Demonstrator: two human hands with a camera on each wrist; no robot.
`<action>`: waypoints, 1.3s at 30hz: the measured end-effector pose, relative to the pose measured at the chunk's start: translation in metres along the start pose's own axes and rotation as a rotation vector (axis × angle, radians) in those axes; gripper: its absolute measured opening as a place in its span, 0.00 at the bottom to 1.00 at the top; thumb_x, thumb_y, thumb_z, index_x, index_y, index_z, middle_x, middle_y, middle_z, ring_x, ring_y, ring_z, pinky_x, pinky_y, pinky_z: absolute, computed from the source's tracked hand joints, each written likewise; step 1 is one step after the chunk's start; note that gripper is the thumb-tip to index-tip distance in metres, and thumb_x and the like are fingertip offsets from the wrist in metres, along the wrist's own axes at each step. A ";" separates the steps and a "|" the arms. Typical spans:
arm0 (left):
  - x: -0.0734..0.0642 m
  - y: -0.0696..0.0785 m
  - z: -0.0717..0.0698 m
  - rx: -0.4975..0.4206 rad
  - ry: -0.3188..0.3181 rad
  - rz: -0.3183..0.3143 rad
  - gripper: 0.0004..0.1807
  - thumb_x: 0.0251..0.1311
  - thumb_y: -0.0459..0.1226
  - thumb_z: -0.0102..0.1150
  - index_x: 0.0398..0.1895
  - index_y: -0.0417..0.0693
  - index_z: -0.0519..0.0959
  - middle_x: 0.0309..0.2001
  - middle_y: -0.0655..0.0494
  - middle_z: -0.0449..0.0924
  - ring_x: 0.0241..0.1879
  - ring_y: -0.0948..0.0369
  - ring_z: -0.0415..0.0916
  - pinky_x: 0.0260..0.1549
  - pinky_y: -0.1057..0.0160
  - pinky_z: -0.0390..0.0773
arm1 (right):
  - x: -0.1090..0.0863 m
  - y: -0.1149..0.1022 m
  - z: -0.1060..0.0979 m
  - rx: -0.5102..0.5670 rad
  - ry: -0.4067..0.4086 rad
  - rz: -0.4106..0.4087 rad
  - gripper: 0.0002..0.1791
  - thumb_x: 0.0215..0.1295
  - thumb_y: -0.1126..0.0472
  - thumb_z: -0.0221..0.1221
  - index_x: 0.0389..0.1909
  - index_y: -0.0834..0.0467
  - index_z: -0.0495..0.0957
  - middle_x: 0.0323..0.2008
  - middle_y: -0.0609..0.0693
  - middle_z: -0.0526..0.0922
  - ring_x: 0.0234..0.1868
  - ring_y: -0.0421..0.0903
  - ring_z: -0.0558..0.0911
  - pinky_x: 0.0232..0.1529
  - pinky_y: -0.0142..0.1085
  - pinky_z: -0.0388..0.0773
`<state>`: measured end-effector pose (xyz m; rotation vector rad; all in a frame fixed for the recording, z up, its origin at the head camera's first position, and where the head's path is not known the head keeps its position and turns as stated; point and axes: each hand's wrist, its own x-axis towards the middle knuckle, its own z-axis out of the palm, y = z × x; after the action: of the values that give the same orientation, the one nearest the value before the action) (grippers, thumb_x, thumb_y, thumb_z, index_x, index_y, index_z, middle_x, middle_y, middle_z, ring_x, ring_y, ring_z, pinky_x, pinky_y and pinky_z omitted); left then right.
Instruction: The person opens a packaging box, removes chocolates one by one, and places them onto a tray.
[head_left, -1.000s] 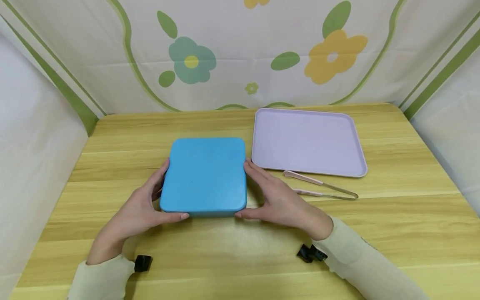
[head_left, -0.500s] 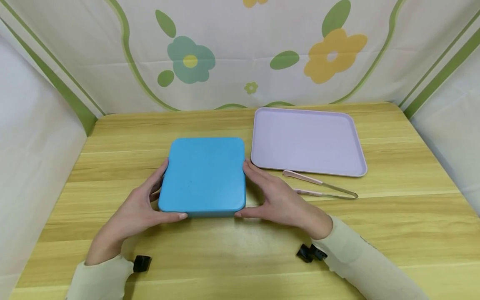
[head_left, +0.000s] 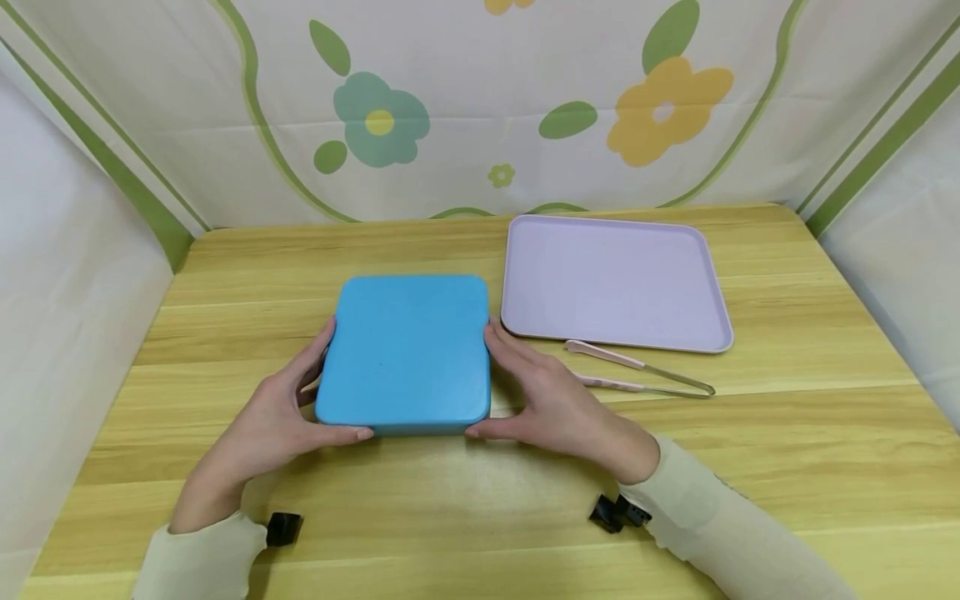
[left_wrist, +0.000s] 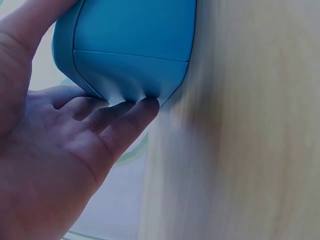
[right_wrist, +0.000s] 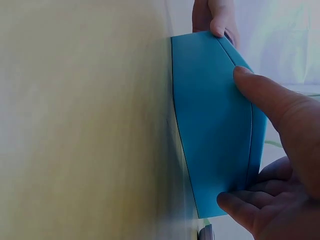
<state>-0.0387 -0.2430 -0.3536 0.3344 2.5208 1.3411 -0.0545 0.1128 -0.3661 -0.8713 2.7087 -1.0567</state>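
Note:
A square blue box [head_left: 405, 350] with rounded corners and a closed lid sits on the wooden table, left of centre. My left hand [head_left: 272, 423] grips its left front corner, thumb along the front face and fingers against the left side. Mirroring it, my right hand [head_left: 561, 408] holds the right front corner, thumb at the front. A thin seam between lid and body runs around the box [right_wrist: 215, 120] in the right wrist view. From the left wrist, fingertips press the side of the box [left_wrist: 130, 65]. What the box contains is hidden.
A lilac tray [head_left: 615, 283] lies at the back right of the table [head_left: 465, 533]. Pink-handled metal tongs [head_left: 606, 354] rest just in front of it, beside my right hand. A flower-printed cloth [head_left: 465, 108] stands behind the table, with white cloth at both sides.

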 end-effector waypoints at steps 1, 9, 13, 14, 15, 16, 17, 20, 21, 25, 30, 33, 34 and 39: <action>0.000 0.000 0.000 -0.001 0.000 -0.001 0.74 0.50 0.43 0.87 0.89 0.70 0.38 0.89 0.48 0.43 0.82 0.34 0.56 0.57 0.85 0.70 | 0.000 0.000 0.000 -0.001 0.002 -0.002 0.67 0.53 0.41 0.82 0.85 0.65 0.54 0.86 0.59 0.53 0.84 0.58 0.61 0.80 0.53 0.67; 0.002 -0.003 0.002 -0.001 0.003 -0.014 0.75 0.49 0.44 0.88 0.88 0.74 0.38 0.89 0.51 0.44 0.82 0.36 0.57 0.56 0.86 0.71 | -0.001 0.002 0.002 0.007 0.032 -0.036 0.66 0.52 0.43 0.83 0.83 0.66 0.56 0.85 0.60 0.55 0.83 0.58 0.63 0.79 0.52 0.69; 0.002 -0.004 0.002 -0.004 0.007 -0.006 0.75 0.50 0.43 0.88 0.88 0.73 0.38 0.89 0.52 0.44 0.82 0.37 0.58 0.57 0.86 0.71 | -0.002 0.003 0.003 0.035 0.033 -0.045 0.66 0.53 0.44 0.83 0.83 0.66 0.56 0.85 0.60 0.54 0.84 0.57 0.62 0.79 0.53 0.68; 0.002 -0.004 0.003 -0.006 0.008 -0.005 0.75 0.50 0.43 0.88 0.89 0.73 0.38 0.89 0.52 0.44 0.82 0.37 0.58 0.57 0.86 0.70 | -0.002 0.003 0.004 0.044 0.032 -0.044 0.66 0.53 0.45 0.83 0.84 0.65 0.56 0.85 0.60 0.53 0.84 0.57 0.61 0.80 0.53 0.67; 0.002 -0.004 0.003 -0.006 0.008 -0.005 0.75 0.50 0.43 0.88 0.88 0.73 0.38 0.89 0.52 0.44 0.82 0.37 0.58 0.57 0.86 0.70 | -0.002 0.003 0.004 0.053 0.028 -0.041 0.66 0.53 0.45 0.83 0.84 0.65 0.55 0.86 0.59 0.52 0.84 0.56 0.61 0.80 0.53 0.67; 0.002 -0.004 0.003 -0.008 0.009 -0.005 0.75 0.50 0.43 0.88 0.88 0.73 0.38 0.89 0.52 0.44 0.82 0.37 0.58 0.57 0.86 0.70 | -0.002 0.003 0.004 0.060 0.025 -0.040 0.66 0.54 0.45 0.83 0.84 0.64 0.54 0.86 0.58 0.51 0.85 0.56 0.60 0.80 0.53 0.67; 0.002 -0.004 0.003 -0.011 0.010 -0.005 0.74 0.50 0.42 0.88 0.88 0.73 0.38 0.89 0.52 0.44 0.82 0.37 0.58 0.57 0.86 0.70 | -0.002 0.004 0.004 0.066 0.023 -0.039 0.65 0.55 0.45 0.82 0.85 0.63 0.54 0.86 0.58 0.51 0.85 0.55 0.59 0.80 0.53 0.66; 0.002 -0.004 0.003 -0.019 0.012 -0.008 0.74 0.50 0.42 0.87 0.88 0.74 0.38 0.89 0.53 0.45 0.82 0.38 0.58 0.57 0.85 0.71 | -0.003 0.004 0.003 0.084 0.014 -0.040 0.65 0.57 0.45 0.81 0.86 0.62 0.51 0.87 0.57 0.49 0.85 0.54 0.58 0.81 0.52 0.65; 0.002 -0.003 0.003 -0.022 0.012 -0.010 0.74 0.50 0.42 0.87 0.88 0.74 0.39 0.89 0.53 0.45 0.82 0.39 0.58 0.57 0.85 0.71 | -0.003 0.005 0.003 0.093 0.008 -0.041 0.65 0.58 0.45 0.80 0.86 0.61 0.50 0.87 0.56 0.47 0.86 0.53 0.57 0.81 0.52 0.64; 0.002 -0.003 0.001 -0.026 0.013 -0.014 0.74 0.50 0.42 0.87 0.88 0.74 0.39 0.89 0.52 0.45 0.82 0.38 0.58 0.56 0.85 0.72 | -0.003 0.005 0.003 0.129 -0.015 -0.037 0.64 0.62 0.45 0.78 0.87 0.58 0.47 0.88 0.53 0.44 0.87 0.51 0.54 0.82 0.53 0.62; 0.002 -0.003 0.002 -0.025 0.016 -0.021 0.73 0.51 0.42 0.87 0.88 0.75 0.39 0.89 0.52 0.45 0.82 0.39 0.58 0.57 0.85 0.71 | -0.003 0.005 0.002 0.141 -0.028 -0.037 0.63 0.64 0.46 0.76 0.88 0.57 0.45 0.88 0.53 0.43 0.87 0.51 0.53 0.83 0.54 0.61; 0.002 -0.003 0.002 -0.030 0.016 -0.023 0.73 0.51 0.42 0.87 0.88 0.75 0.39 0.89 0.53 0.45 0.83 0.39 0.58 0.57 0.85 0.71 | -0.003 0.005 0.002 0.140 -0.028 -0.029 0.64 0.63 0.45 0.77 0.88 0.57 0.45 0.88 0.52 0.43 0.87 0.52 0.53 0.83 0.54 0.62; 0.002 -0.003 0.003 -0.032 0.016 -0.025 0.73 0.51 0.42 0.87 0.88 0.76 0.39 0.89 0.54 0.45 0.83 0.39 0.58 0.57 0.85 0.71 | -0.003 0.005 0.002 0.135 -0.026 -0.025 0.64 0.63 0.45 0.77 0.88 0.56 0.45 0.88 0.52 0.44 0.87 0.52 0.54 0.83 0.54 0.62; 0.001 -0.002 0.002 -0.023 0.021 -0.031 0.72 0.51 0.44 0.87 0.87 0.78 0.40 0.89 0.55 0.46 0.83 0.40 0.58 0.56 0.85 0.72 | -0.003 0.005 0.002 0.112 -0.008 -0.022 0.64 0.61 0.44 0.78 0.88 0.56 0.47 0.88 0.51 0.46 0.86 0.52 0.56 0.82 0.53 0.64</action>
<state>-0.0386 -0.2419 -0.3564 0.2766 2.5148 1.3672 -0.0537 0.1167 -0.3712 -0.8862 2.6099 -1.1937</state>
